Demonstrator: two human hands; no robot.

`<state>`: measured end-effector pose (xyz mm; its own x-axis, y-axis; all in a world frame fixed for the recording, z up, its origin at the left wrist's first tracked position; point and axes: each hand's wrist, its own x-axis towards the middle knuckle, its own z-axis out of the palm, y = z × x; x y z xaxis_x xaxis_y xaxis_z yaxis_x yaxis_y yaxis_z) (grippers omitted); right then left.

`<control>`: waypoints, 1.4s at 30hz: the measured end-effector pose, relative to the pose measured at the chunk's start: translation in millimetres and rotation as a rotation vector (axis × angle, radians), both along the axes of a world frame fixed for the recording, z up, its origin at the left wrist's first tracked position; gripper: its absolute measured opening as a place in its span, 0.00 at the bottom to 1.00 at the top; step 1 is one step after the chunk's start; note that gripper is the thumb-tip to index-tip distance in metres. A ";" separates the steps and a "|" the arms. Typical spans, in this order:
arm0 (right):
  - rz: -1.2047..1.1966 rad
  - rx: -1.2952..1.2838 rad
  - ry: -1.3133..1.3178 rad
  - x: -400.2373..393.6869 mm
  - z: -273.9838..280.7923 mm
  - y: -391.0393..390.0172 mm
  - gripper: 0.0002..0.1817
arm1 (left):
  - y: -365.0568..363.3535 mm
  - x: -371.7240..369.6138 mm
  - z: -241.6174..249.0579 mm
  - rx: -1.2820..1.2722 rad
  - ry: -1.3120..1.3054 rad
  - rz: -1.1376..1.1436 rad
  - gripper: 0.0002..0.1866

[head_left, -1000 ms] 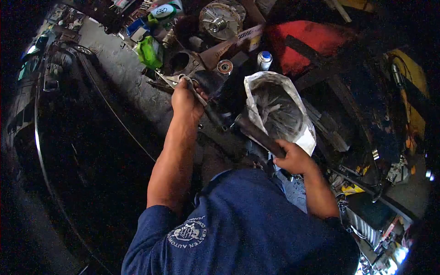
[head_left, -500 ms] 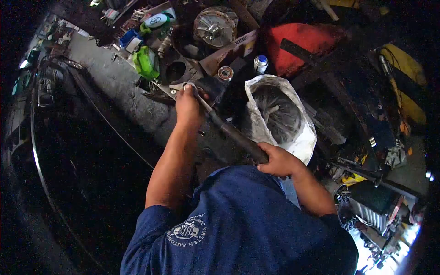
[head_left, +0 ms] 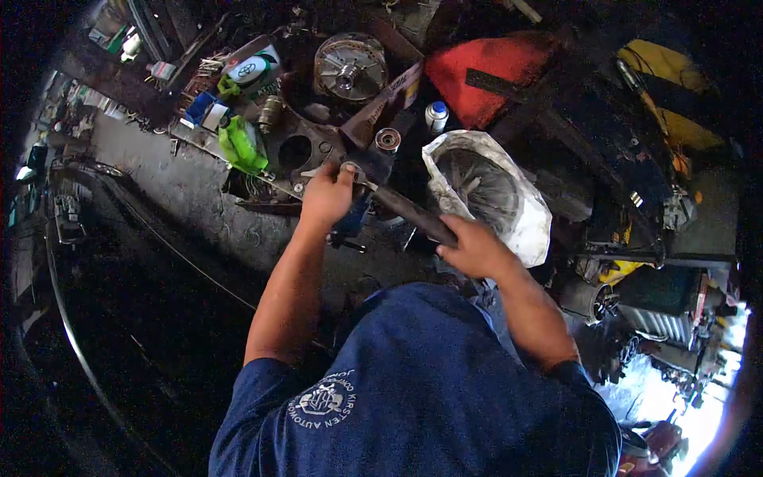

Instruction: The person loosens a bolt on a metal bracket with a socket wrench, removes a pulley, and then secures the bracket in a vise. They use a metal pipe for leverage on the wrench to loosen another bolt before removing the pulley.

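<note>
My right hand is closed around the near end of a long dark pipe. A thin metal shank comes out of the pipe's far end and runs to a rounded metal head, like that of a wrench. My left hand is closed at that head, its thumb on top. Beneath it a blue vise with a dark handle bar partly shows on the bench. Beside the left hand lies a flat dark metal plate with a large round hole. What sits in the vise is hidden.
Behind stand a round metal housing, a small ring-shaped part and a blue-capped spray can. A white bag-lined container is right of the pipe. Bright green packaging lies left; a dark car body fills the left side.
The pipe and both hands have shifted, with the right hand a little higher. The left thumb now lies over the metal head. The view has turned, bringing the blue vise into sight.
</note>
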<state>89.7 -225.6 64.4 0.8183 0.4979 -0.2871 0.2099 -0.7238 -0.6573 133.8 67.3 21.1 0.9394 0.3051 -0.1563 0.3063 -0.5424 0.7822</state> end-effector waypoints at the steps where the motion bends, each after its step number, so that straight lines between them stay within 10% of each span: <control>1: 0.042 -0.028 -0.123 3.2 0.6 2.9 0.30 | 3.8 1.1 -1.3 0.004 -0.005 -0.005 0.21; 6: -0.042 -0.331 0.052 1.6 39.7 4.5 0.31 | 6.3 6.4 -10.8 -0.095 -0.270 -0.205 0.15; 17: -0.253 -0.160 0.013 -61.4 36.7 -43.8 0.27 | 6.2 13.2 -10.9 -0.331 -0.331 -0.328 0.13; 28: -1.066 0.994 -0.131 -114.9 -51.7 -27.7 0.08 | 9.9 22.7 -27.1 -0.412 -0.322 -0.344 0.13; 35: -1.201 0.414 -0.510 -65.2 -52.5 -31.1 0.09 | 8.6 30.3 -34.1 -0.580 -0.343 -0.234 0.12; 42: -1.164 0.686 -0.497 -74.3 -53.3 -26.9 0.13 | 13.5 22.5 -34.8 -0.795 -0.276 -0.263 0.10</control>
